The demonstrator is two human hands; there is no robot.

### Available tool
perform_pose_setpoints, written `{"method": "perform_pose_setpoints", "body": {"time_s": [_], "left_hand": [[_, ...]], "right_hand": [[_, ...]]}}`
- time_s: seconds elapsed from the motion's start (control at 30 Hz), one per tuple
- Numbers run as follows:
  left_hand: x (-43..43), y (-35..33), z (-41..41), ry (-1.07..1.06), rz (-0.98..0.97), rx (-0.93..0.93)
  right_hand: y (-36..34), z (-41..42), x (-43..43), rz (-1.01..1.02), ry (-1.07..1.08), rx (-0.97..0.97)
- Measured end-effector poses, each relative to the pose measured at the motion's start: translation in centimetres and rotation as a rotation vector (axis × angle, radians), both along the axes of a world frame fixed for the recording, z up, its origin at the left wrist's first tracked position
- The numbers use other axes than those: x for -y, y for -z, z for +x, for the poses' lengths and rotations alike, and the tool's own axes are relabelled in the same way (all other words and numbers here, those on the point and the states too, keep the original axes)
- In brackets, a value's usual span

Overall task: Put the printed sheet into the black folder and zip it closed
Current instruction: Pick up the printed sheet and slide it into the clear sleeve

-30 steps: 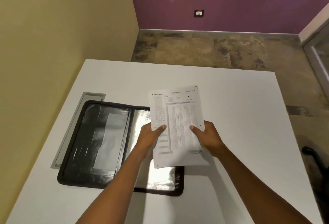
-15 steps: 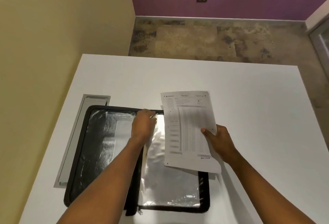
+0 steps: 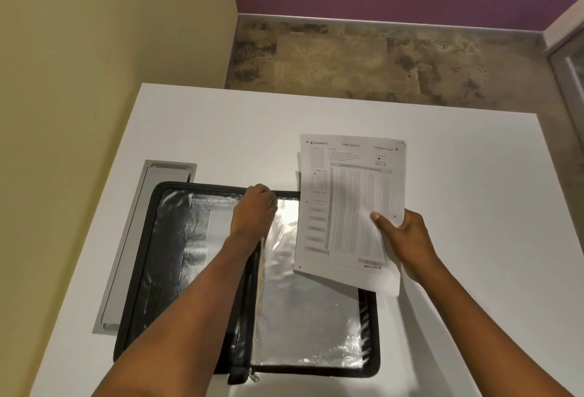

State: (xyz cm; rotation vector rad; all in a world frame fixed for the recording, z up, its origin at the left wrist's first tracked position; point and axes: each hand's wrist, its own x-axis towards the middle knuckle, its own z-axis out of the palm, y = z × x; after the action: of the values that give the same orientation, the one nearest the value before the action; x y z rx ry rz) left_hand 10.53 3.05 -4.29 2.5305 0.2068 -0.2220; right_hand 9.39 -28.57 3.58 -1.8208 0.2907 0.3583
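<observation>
A plain white rectangular table point(image 3: 202, 131) carries everything. A black zip-edged folder point(image 3: 164, 257) lies open flat on it, its clear glossy plastic sleeves facing up. Just beside the folder's far-left corner, a long grey metal cable-access flap point(image 3: 126, 254) sits flush in the tabletop, running alongside the folder's left edge and partly tucked under it.

My left hand point(image 3: 254, 210) reaches forward, fingers curled down and pinched at the far edge, forearm stretched straight out from the near left. My right hand point(image 3: 403, 238) sits further right, thumb on top, fingers underneath in a pinch, forearm angling in from the near right.
</observation>
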Motion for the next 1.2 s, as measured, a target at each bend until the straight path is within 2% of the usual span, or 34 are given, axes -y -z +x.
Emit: {"method": "perform_pose_setpoints", "body": {"time_s": [0.2,0.33,0.67,0.97,1.2], "left_hand": [[0.2,-0.3,0.9,0.137,-0.034,-0.1],[0.6,-0.3,1.0,0.18,-0.021,-0.076],[1.0,0.1,-0.3,0.153,-0.133,-0.033],[2.3,0.8,-3.0,0.113,-0.117,0.143],[5.2,0.7,-3.6,0.157,-0.14,0.197]], "right_hand": [[-1.6,2.5,0.2,-0.019,0.037,0.069],[-3.1,5.3,-0.2,-0.029,0.023,0.137],[-4.6,9.8,-2.1,-0.046,-0.028,0.225],[-5.8,12.4,-6.0,-0.144,-0.25,0.273],[-5.8,14.1,-8.0,-0.239,-0.427,0.234]]}}
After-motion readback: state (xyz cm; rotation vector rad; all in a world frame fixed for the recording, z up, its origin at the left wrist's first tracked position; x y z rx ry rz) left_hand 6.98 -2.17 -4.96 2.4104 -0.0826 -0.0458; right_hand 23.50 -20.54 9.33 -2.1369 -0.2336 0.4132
